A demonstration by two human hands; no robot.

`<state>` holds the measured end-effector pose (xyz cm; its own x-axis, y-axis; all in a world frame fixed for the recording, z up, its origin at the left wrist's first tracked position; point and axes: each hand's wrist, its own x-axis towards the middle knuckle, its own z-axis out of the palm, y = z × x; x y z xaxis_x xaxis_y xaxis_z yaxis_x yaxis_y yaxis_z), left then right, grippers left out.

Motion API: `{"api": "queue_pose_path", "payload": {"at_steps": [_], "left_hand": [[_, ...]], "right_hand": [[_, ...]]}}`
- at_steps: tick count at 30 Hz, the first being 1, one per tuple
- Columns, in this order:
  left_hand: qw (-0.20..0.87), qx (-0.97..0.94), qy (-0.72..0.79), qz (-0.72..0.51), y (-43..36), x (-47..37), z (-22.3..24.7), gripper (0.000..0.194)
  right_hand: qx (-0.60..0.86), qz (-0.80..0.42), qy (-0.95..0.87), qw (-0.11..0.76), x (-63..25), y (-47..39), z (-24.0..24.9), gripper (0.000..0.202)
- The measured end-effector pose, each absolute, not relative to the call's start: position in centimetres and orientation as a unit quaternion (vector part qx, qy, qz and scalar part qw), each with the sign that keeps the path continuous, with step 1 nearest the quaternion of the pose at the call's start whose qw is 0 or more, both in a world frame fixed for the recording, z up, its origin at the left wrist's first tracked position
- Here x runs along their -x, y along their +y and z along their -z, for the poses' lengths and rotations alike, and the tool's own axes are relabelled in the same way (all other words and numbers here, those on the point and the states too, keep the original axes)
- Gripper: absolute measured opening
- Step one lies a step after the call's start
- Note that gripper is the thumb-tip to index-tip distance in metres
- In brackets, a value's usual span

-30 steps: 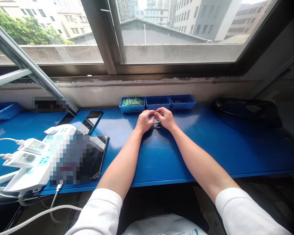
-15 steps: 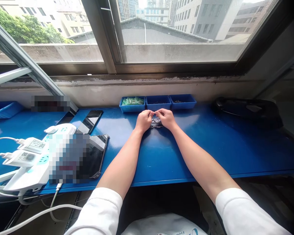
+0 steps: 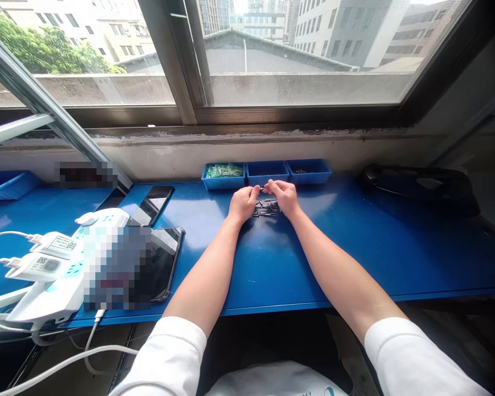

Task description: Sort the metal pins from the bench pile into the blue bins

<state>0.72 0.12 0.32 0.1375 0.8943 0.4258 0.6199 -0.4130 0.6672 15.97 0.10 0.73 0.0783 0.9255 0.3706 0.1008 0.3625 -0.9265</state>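
Observation:
My left hand (image 3: pixel 242 203) is closed in a pinch, thumb and forefinger on a small thin metal piece (image 3: pixel 262 189) whose kind is too small to make out. Facing it, my right hand (image 3: pixel 284 198) has its fingertips pinched near the other end of that piece; what they grip there is hidden. Below and between both hands, several slim dark metal pieces (image 3: pixel 265 214) lie loosely on the blue tabletop (image 3: pixel 272 264).
Behind my hands stand three blue bins: one with green packets (image 3: pixel 224 170), a middle bin (image 3: pixel 268 179) and one with small dark parts (image 3: pixel 308 171). Phones (image 3: pixel 157 203), a tablet-like device (image 3: pixel 165 264) and a white power strip (image 3: pixel 76 264) lie left; a black case (image 3: pixel 421 190) right.
My right hand has drawn slightly right and up, opening a small gap between the fingertips of the two hands. More of the dark pieces on the table show. The left hand stays nearly still.

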Motion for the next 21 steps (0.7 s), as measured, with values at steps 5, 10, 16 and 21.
{"api": "queue_pose_path", "payload": {"at_steps": [5, 10, 16, 21], "left_hand": [[0.126, -0.743, 0.523, -0.398, 0.2, -0.8, -0.1, 0.03], [0.111, -0.763, 0.519, -0.369, 0.0, -0.9, 0.0, 0.023], [0.111, -0.77, 0.519, -0.355, 0.0, -0.9, 0.0, 0.02], [0.107, -0.771, 0.518, -0.354, 0.0, -0.9, 0.1, 0.019]], "right_hand": [[0.513, -0.251, -0.583, 0.578, -16.3, 0.6, -0.3, 0.028], [0.553, -0.156, -0.586, 0.572, -17.0, 1.0, -0.3, 0.025], [0.602, -0.129, -0.601, 0.511, -17.8, 1.4, -0.5, 0.042], [0.643, -0.097, -0.618, 0.442, -17.9, 1.6, -0.4, 0.058]]}}
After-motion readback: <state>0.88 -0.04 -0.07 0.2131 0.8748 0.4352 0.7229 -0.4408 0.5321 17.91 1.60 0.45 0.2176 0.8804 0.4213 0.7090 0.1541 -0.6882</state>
